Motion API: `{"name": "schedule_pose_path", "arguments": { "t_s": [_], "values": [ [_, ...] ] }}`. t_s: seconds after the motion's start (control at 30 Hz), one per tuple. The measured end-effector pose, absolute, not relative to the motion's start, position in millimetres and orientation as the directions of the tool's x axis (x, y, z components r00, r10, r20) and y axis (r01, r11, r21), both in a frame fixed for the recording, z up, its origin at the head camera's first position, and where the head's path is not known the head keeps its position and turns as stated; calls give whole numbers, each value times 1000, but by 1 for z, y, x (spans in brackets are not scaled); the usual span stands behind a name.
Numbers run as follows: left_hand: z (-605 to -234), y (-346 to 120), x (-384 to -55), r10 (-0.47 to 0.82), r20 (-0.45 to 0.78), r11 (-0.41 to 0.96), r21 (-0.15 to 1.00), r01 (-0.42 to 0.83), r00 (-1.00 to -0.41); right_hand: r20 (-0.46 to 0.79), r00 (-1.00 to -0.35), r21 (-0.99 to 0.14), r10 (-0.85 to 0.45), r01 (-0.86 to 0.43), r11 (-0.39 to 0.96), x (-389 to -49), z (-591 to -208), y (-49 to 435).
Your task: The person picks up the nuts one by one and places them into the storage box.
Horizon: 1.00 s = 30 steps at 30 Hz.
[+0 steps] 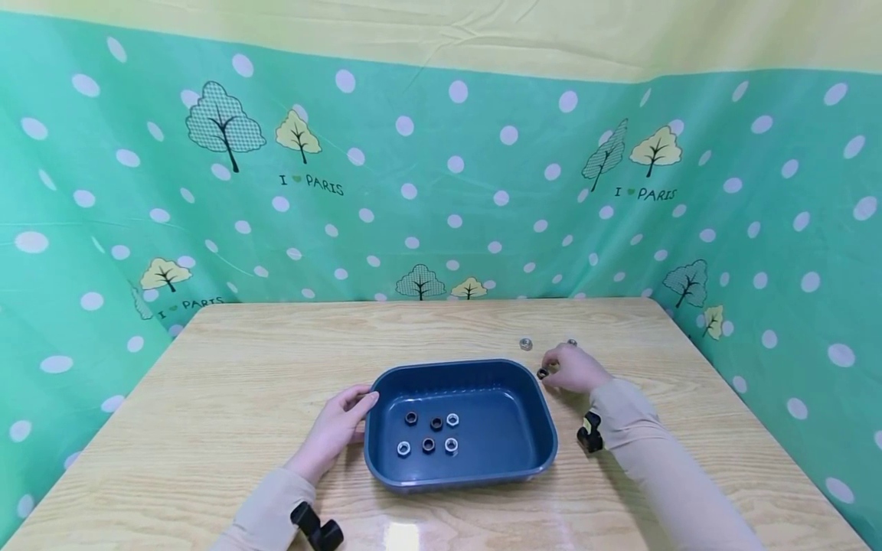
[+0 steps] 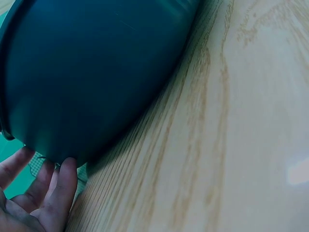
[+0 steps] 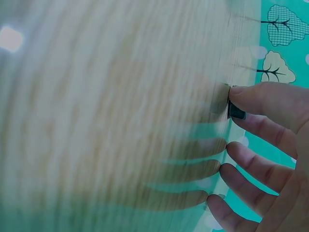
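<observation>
Two sleeves [image 1: 682,474]: pale, coming in from our near side, each with a black mount [image 1: 317,526] at the wrist.
Table [image 1: 227,383]: light wood grain, with a bright glare [image 1: 402,536] close to us.
Left hand [image 1: 335,428]: gripping the tray [image 1: 468,484] at its left side; we see the thumb over the rim and fingertips against the outer wall.
Tray: dark blue, round-cornered, upright on the wood between both hands.
Near row: silver nut [image 1: 403,448], dark nut [image 1: 429,445], silver nut [image 1: 451,445], left to right, apart on the tray's floor.
Far row: dark nut [image 1: 411,418], dark nut [image 1: 436,423], silver nut [image 1: 452,419], also in the left half.
Right hand [image 1: 575,369]: narrow, thumb and a finger pinching a dark nut [image 1: 542,373] just outside the tray's far right corner; we cannot tell whether that nut touches the wood.
Loose nuts [image 1: 526,344]: two silver ones beyond the tray, one in plain sight, one partly hidden behind the right hand.
Cloth [image 1: 386,184]: green, pale-dotted, with trees and "PARIS" lettering; we see yellow along its top.
</observation>
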<state>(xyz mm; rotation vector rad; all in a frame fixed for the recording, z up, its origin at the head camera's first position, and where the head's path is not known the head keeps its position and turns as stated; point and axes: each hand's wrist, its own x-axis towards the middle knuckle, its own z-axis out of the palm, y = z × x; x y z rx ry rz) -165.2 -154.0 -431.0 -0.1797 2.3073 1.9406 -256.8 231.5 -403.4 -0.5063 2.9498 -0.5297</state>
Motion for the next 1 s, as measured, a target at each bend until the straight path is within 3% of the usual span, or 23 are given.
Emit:
{"name": "schedule_pose_path", "arguments": {
  "t_s": [1.0],
  "values": [
    [-432,-153,-166,-17,-169,166,971,-169,-986,-38,-952,-404,-303,-263,876,-258,-407,237]
  ]
}}
